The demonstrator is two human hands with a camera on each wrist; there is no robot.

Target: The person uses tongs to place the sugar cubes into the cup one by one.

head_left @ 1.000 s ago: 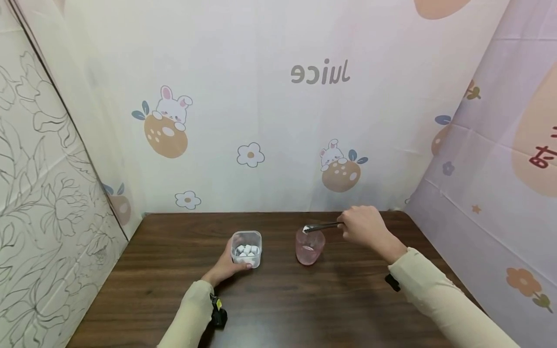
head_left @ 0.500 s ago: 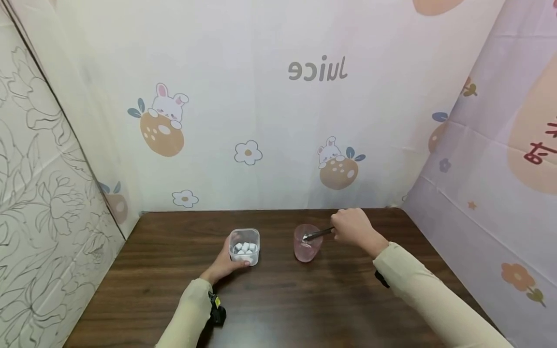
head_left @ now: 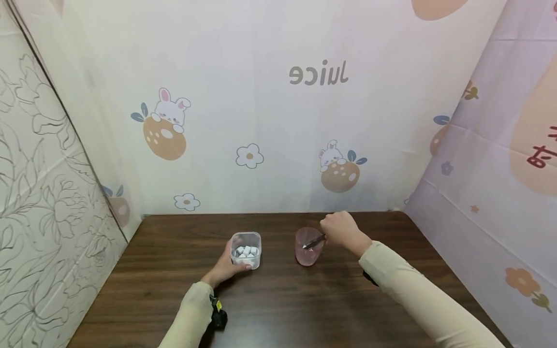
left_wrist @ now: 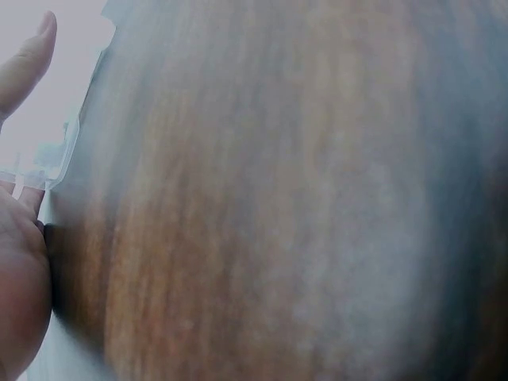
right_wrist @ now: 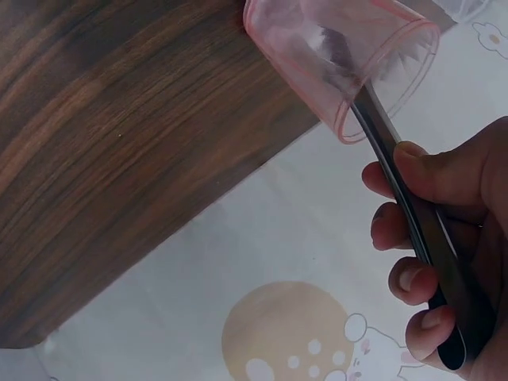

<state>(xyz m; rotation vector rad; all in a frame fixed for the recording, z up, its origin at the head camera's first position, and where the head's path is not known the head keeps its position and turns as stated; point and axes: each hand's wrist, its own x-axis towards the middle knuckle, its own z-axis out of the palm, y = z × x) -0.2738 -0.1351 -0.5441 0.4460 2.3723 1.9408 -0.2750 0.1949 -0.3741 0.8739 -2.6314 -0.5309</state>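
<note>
My left hand [head_left: 224, 268] grips a small clear plastic container [head_left: 253, 237] on the table, thumb across its near side and fingers round the left. Several white cubes [head_left: 246, 251] lie in it. In the left wrist view only the thumb [left_wrist: 28, 67] and part of the palm show beside the container's edge. My right hand [head_left: 344, 231] holds dark metal tongs [right_wrist: 389, 155], thumb on one side and fingers curled round the other. The tongs' tips reach down inside a translucent pink cup [head_left: 307, 259] standing to the container's right. I cannot tell whether a cube is between the tips.
The dark wooden table [head_left: 278, 309] ends at a pale printed curtain [head_left: 278, 106] behind the cup. More cloth panels stand at the left [head_left: 48, 193] and right [head_left: 483, 193]. A black wrist camera [head_left: 219, 316] sits at the left cuff.
My right hand has moved left and slightly down, and the tongs' tips have gone from the cup's rim, with a white cube between them, down into the cup. My left hand keeps its grip.
</note>
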